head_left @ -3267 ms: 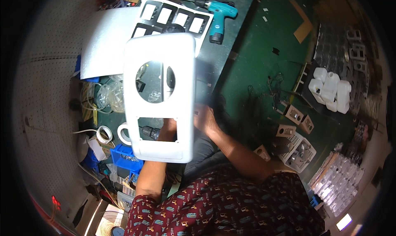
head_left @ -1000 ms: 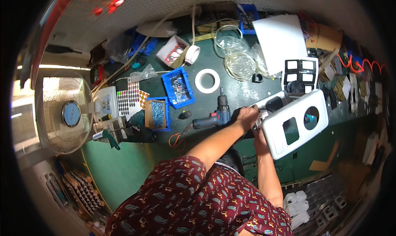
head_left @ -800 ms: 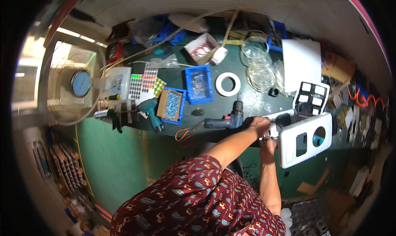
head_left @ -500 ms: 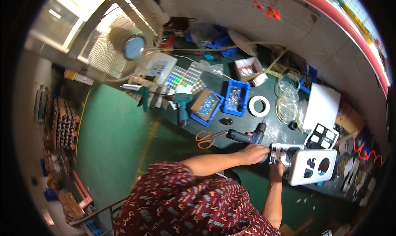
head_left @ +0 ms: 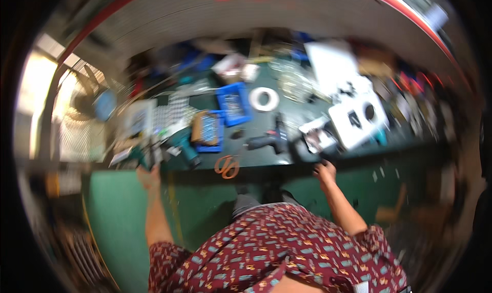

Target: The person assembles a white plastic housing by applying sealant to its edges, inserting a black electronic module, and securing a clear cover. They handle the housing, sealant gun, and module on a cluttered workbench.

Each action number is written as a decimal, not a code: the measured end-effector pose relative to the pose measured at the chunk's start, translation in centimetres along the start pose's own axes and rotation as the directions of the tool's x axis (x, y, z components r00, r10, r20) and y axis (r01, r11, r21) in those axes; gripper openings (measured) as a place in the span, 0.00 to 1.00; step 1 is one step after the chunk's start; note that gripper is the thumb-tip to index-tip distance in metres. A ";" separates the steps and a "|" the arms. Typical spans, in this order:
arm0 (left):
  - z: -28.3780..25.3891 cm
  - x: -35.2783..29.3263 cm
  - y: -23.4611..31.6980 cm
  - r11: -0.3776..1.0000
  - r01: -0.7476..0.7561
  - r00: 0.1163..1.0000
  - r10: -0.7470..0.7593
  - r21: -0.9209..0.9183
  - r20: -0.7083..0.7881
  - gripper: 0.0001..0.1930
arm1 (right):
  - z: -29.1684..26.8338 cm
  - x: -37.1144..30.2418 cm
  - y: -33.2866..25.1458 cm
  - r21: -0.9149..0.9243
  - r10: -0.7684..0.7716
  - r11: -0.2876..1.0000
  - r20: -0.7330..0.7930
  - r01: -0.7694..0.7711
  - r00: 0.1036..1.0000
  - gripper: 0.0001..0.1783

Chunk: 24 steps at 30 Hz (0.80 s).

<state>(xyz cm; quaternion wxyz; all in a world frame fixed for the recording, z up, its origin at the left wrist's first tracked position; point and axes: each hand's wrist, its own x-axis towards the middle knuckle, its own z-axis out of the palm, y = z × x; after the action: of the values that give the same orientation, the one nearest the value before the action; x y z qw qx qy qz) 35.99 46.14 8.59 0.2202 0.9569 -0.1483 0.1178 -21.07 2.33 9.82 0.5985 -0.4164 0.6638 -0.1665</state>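
While the right hand [head_left: 325, 172] hangs by the bench [head_left: 264, 124] at its front edge, its fingers look bent inward, yet blur hides how far open they are or whether they hold anything. Over on the left, the left hand [head_left: 148, 176] reaches up to the same edge, right by a green-handled tool [head_left: 139, 157]; contact or gap, I can't tell, and its finger spread is lost too. And the white housing [head_left: 340, 120]? It sits on the bench beyond the right hand, long axis running left to right, rising slightly rightward, round-hole end pointing right, rectangular opening nearer the left.
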 end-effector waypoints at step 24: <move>-13.4 2.2 3.8 0.993 0.098 0.918 -0.118 0.071 0.379 0.22 | 11.6 -12.3 0.1 0.134 0.085 0.980 0.394 -0.149 0.915 0.18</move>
<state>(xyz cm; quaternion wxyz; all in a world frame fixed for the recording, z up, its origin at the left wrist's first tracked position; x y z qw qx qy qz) 34.60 48.50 22.42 0.1689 0.9735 -0.1324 -0.0795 -11.08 14.88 15.14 0.7581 -0.3506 0.5410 -0.0983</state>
